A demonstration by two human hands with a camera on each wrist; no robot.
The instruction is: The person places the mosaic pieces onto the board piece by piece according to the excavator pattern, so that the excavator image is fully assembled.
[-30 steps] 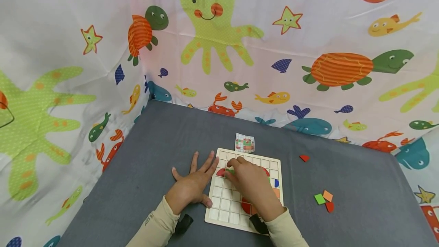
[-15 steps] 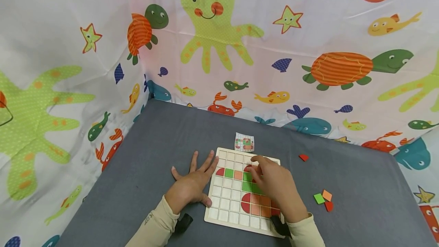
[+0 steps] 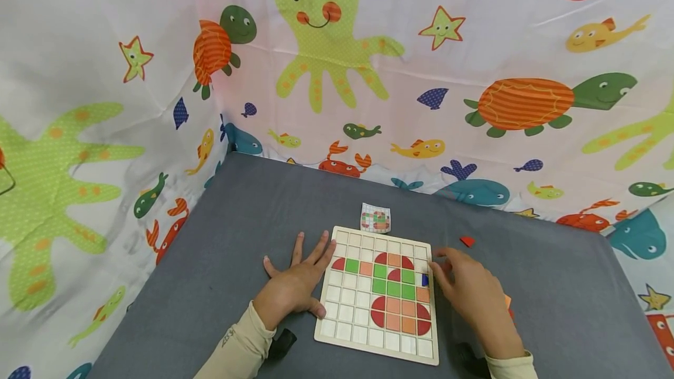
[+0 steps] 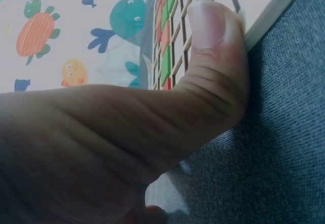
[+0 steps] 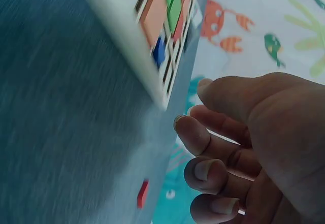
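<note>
A wooden grid board lies on the grey table, with red, green, orange and blue tiles in some of its squares. My left hand rests at the board's left side, fingers spread; in the left wrist view its thumb touches the board's edge. Off the board's right edge hovers my right hand, near the blue piece. Its fingers are loosely bent and hold nothing, as the right wrist view shows. The green tile sits beside a red quarter-round piece in the left part of the grid.
A small pattern card lies just behind the board. One loose red piece is on the table to the right. An orange tile peeks out from behind the right hand. Sea-animal cloth hangs around the table.
The right hand has moved from over the green tile at the grid's left, across the board, to beyond its right edge. The green tile now lies in a square. The left hand stays put.
</note>
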